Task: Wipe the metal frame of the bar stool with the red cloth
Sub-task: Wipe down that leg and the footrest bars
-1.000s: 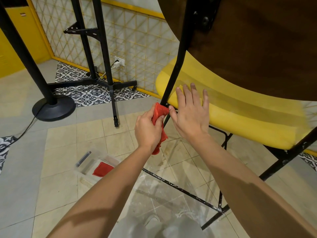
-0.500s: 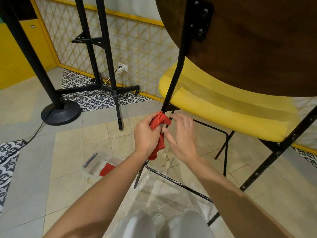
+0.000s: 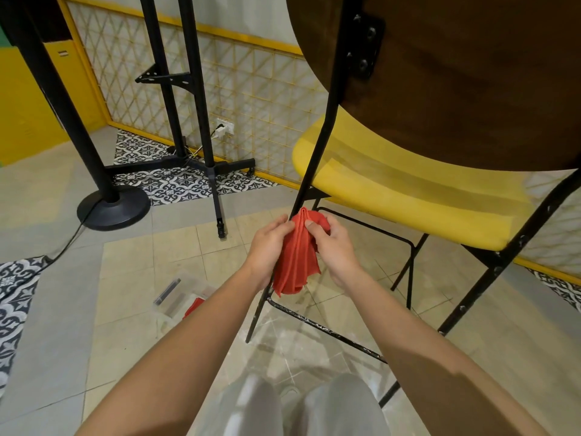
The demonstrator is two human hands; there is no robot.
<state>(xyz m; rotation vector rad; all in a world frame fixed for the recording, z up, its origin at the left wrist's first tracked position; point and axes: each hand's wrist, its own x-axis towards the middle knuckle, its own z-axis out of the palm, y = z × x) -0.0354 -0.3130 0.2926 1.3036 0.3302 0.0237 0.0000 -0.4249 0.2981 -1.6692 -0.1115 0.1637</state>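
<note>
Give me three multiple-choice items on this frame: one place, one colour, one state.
1. Where is the red cloth?
A. Lying on the floor tiles
B. Held against the stool's black front leg
C. Draped over the yellow seat

2. What colour is the chair seat behind the stool?
A. Yellow
B. Blue
C. White

3. How is the cloth being held?
A. By the left hand only
B. By neither hand
C. By both the left hand and right hand

Answers:
1 B, the cloth is bunched at the leg, above the lower rung.
2 A, the seat is plainly yellow.
3 C, fingers of both hands pinch the cloth's top.
</note>
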